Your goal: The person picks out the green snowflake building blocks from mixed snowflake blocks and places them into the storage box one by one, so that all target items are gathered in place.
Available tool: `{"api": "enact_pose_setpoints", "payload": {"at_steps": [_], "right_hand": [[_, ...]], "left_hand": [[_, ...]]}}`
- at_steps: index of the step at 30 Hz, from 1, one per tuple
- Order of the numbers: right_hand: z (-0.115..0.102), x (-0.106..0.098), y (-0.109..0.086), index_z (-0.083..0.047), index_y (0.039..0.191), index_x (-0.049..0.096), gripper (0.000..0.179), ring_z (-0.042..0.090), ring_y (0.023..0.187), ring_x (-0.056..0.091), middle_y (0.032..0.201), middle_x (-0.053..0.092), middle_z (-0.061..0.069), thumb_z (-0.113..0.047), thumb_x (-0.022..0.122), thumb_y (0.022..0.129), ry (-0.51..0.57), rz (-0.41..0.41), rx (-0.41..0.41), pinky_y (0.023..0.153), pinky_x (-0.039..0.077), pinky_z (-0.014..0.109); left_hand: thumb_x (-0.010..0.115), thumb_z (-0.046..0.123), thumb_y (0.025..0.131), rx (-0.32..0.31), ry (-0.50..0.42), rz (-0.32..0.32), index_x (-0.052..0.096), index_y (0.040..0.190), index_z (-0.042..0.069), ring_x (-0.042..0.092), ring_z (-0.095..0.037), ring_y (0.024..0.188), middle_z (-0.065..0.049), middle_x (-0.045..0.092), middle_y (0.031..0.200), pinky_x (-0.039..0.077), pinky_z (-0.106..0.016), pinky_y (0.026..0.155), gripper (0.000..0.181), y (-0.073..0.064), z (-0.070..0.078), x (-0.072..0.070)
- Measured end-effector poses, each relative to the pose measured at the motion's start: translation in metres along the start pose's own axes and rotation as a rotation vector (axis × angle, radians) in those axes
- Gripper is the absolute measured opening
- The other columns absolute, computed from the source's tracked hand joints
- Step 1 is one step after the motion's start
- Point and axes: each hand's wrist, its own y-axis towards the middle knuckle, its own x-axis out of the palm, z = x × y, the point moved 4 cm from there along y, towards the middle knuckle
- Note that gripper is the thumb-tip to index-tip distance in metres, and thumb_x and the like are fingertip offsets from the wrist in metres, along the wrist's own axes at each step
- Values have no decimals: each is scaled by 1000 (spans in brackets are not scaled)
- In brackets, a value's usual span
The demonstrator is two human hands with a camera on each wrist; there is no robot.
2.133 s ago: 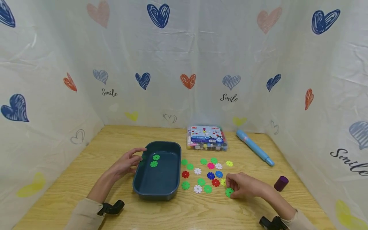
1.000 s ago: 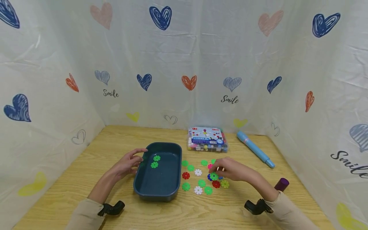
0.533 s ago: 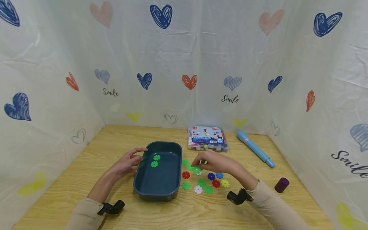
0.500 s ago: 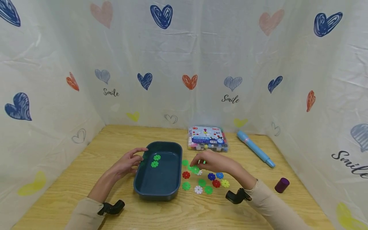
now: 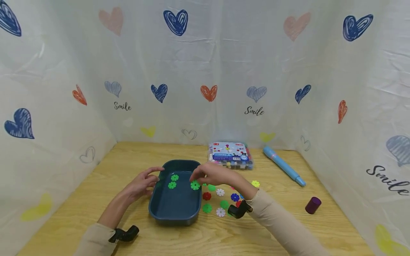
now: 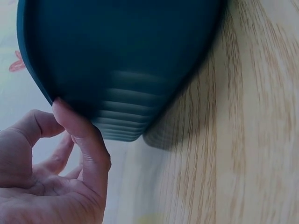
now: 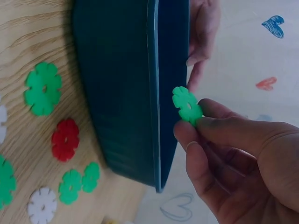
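A dark blue-green tray [image 5: 174,204] stands on the table, with two green snowflake discs [image 5: 172,185] inside near its far left. My left hand [image 5: 139,186] holds the tray's left rim, fingertips at the edge in the left wrist view. Over the right rim, my right hand [image 5: 213,174] pinches another green snowflake disc [image 7: 188,105] between thumb and fingers, above the inside of the tray. Right of the tray lie several loose discs, among them a red disc [image 5: 206,196], a white disc [image 5: 220,212] and a dark blue disc [image 5: 235,197]. My right forearm hides some of them.
A clear box of coloured pieces [image 5: 230,155] lies behind the discs. To its right are a light blue tube [image 5: 283,166] and a small purple cylinder [image 5: 313,205]. A yellow disc [image 5: 255,184] lies beyond my right forearm. Heart-printed curtains [image 5: 208,117] enclose the table.
My right hand has picked a green snowflake disc from the right end of the loose discs and carried it left to over the tray. My left hand stays at the rim.
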Motion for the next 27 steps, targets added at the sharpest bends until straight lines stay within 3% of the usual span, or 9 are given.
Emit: {"api": "enact_pose_setpoints", "payload": {"at_steps": [9,15,20,27], "right_hand": [[-1,10,43,-7,117,70,25,23,88,72,111,72,9,-4,57,97,71,-74,-4,68,53,17],[-5,13,65,-8,115,72,23,20,83,73,104,74,8,-5,58,96,24,-100,8,64,53,17],[-7,19,79,-9,114,72,24,21,79,72,92,74,9,-2,58,95,72,-124,54,65,55,21],[-6,29,97,-10,112,72,24,15,74,72,89,74,4,-1,60,93,97,-147,105,70,59,28]], "left_hand": [[49,15,101,-6,7,-6,42,145,19,57,-16,80,-6,48,100,48,-27,58,45,0,-1,-1],[49,16,101,2,5,-35,39,146,18,56,-13,78,-4,48,100,48,-27,59,46,-1,3,-1],[49,16,101,5,-9,-48,36,148,16,58,-13,80,-3,51,99,49,-26,59,48,-3,5,-1],[48,15,101,5,0,-49,35,149,16,56,-13,79,-3,51,102,47,-26,58,50,-4,6,0]]}}
